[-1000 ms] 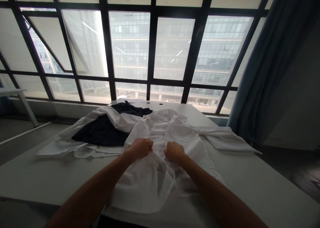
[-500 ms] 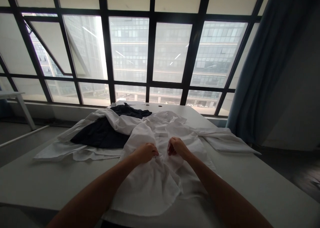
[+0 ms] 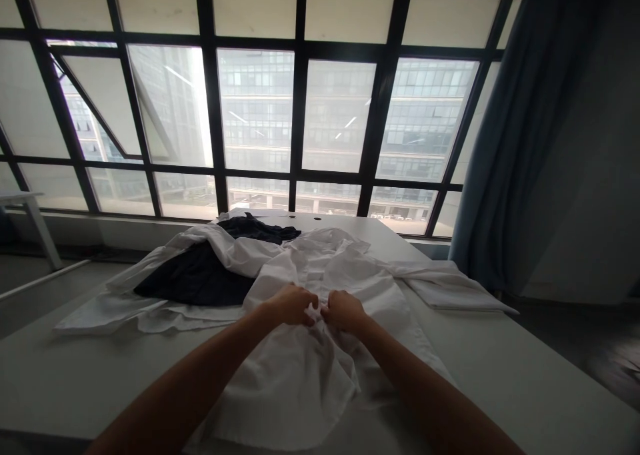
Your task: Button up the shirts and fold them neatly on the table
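Observation:
A white shirt (image 3: 290, 382) lies spread on the table, its front running away from me and its hem toward me. My left hand (image 3: 295, 304) is closed, pinching the cloth at the middle of the shirt front. Right beside it, my right hand (image 3: 344, 310) pinches the same strip of cloth, the fingertips of both hands nearly touching. Small folds gather under the fingers. Whether a button sits between them is too small to tell. One sleeve (image 3: 440, 282) stretches out to the right.
Dark navy cloth (image 3: 197, 275) lies to the left among more white fabric (image 3: 100, 308). The white table (image 3: 525, 368) reaches toward a wall of windows (image 3: 257, 108). A blue curtain (image 3: 500, 175) hangs at the right. Another white table (image 3: 40, 228) stands far left.
My right hand has moved left and closed in on my left hand, taking hold of the shirt front. The view has tilted slightly upward.

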Demonstrator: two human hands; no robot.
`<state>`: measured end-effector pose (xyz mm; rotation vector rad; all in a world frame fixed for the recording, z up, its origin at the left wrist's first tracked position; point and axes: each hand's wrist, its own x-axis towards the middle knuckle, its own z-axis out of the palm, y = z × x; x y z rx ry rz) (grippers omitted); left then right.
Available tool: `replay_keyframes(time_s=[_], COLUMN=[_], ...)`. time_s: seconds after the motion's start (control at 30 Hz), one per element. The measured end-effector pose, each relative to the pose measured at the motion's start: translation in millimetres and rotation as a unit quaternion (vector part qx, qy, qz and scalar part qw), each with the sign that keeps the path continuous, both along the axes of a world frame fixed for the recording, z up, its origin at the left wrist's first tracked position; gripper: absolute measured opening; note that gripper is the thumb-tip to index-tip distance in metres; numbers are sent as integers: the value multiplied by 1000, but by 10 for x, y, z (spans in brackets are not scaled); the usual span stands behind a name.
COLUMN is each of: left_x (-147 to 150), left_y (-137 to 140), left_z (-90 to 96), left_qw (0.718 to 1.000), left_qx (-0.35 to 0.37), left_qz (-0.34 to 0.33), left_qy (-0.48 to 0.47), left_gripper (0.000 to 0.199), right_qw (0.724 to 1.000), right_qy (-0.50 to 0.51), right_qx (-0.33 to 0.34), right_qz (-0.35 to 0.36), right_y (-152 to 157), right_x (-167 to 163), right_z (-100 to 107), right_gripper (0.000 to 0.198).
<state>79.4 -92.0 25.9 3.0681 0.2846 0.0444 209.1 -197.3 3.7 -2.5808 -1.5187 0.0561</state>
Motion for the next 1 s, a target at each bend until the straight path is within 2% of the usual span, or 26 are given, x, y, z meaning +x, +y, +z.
replay_keyframes(time_s=[0.13,0.27,0.33,0.43,0.53,0.63,0.7,0.87,1.0], left_x=[-1,26,35,21,-25,-68,-81,-72,-63], left_y=[38,41,44,18,-61,-143,-172,-178,-205], left_z=[-20,-129,-210,-303,-315,-294,-300,-381,-402], left_qw=[999,988,981,976,978,972,968,966,961], left_qx=[-32,-107,-136,-138,-79,6,24,-42,-83], left_qz=[-29,-19,-11,0,15,48,57,99,151], left_qy=[-27,-112,-141,-169,-193,-228,-242,-235,-215], left_gripper=[17,15,17,19,19,17,15,13,15], right_qw=[1000,990,967,915,886,875,871,877,899], right_qy=[-17,75,169,293,367,386,387,393,352], right_qx=[-2,115,186,257,244,230,232,192,169], right_qz=[13,15,47,106,144,179,194,197,199], right_y=[-3,-61,-101,-144,-148,-131,-123,-117,-97], right_x=[-14,61,119,182,194,186,189,230,250], right_z=[42,54,48,19,-23,-66,-92,-166,-201], right_gripper=[26,17,16,12,16,20,22,20,16])
